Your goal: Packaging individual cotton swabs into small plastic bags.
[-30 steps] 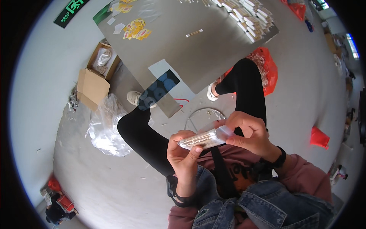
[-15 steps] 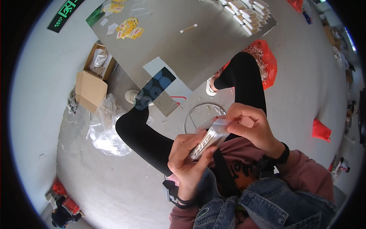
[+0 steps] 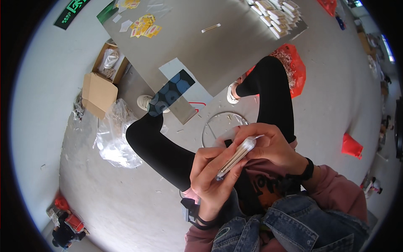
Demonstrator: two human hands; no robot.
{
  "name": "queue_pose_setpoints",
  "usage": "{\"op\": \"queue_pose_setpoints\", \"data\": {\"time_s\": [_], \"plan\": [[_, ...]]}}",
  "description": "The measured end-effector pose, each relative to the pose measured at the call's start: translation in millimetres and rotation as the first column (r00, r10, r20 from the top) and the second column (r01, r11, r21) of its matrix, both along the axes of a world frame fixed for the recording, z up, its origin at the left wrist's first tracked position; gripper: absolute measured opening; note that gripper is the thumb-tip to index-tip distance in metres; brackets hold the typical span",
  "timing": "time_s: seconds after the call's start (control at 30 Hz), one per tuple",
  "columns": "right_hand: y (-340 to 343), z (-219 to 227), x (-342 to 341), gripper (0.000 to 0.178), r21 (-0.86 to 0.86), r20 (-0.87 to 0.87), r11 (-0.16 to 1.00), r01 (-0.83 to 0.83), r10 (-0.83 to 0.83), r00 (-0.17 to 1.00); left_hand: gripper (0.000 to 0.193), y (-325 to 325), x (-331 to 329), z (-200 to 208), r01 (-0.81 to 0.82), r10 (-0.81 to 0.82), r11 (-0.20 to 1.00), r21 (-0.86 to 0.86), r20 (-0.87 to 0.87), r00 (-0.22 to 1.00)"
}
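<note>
Over my lap I hold a small clear plastic bag of cotton swabs (image 3: pixel 237 157), tilted, with its narrow side showing. My left hand (image 3: pixel 210 174) is closed round the lower part, fingers on one side and thumb on the other. At the bag's upper end my right hand (image 3: pixel 270 148) pinches the plastic edge between thumb and fingers. A flap of clear film sticks out there. Part of the bag is hidden by my fingers.
Ahead is a grey table (image 3: pixel 180 46) bearing yellow printed packets (image 3: pixel 145 27), a few loose cotton swabs (image 3: pixel 211 28) and piled filled bags (image 3: pixel 277 19). An open cardboard box (image 3: pixel 100 94), a clear plastic bag (image 3: pixel 115 145) and a red bag (image 3: pixel 297 71) are on the floor.
The bag has turned from its broad face to its narrow side. My right hand has shifted slightly down and left, its fingers now closer round the bag's top end.
</note>
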State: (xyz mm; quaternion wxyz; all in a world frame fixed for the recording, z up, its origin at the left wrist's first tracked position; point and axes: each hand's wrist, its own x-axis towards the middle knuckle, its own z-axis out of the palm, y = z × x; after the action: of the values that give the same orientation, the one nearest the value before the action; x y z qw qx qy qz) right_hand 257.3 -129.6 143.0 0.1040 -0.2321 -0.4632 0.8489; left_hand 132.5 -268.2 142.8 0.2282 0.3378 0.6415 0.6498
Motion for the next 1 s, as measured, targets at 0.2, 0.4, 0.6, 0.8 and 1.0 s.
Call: {"op": "queue_pose_setpoints", "data": {"time_s": [0.2, 0.4, 0.6, 0.8, 1.0], "plan": [[3, 3, -1, 0.032, 0.165, 0.001, 0.985, -0.047, 0.047, 0.999, 0.038, -2, -3, -2, 0.029, -0.029, 1.000, 0.005, -0.041, 0.999], [1, 6, -3, 0.033, 0.272, 0.003, 0.962, -0.007, 0.006, 1.000, 0.038, -1, -8, 7, 0.009, -0.010, 1.000, -0.010, -0.144, 0.989], [8, 10, -3, 0.034, 0.605, -0.014, 0.796, -0.002, 0.013, 1.000, 0.024, -1, -9, 16, -0.011, 0.012, 1.000, 0.005, -0.240, 0.971], [12, 30, -2, 0.040, 0.831, -0.028, 0.555, 0.021, 0.004, 1.000, 0.020, -3, -14, 3, 0.020, -0.016, 0.998, 0.052, -0.073, 0.997], [10, 37, -10, 0.039, 0.867, -0.110, 0.486, 0.109, -0.026, 0.994, 0.023, -2, -8, -5, -0.016, 0.008, 0.997, 0.071, 0.111, 0.994]]}}
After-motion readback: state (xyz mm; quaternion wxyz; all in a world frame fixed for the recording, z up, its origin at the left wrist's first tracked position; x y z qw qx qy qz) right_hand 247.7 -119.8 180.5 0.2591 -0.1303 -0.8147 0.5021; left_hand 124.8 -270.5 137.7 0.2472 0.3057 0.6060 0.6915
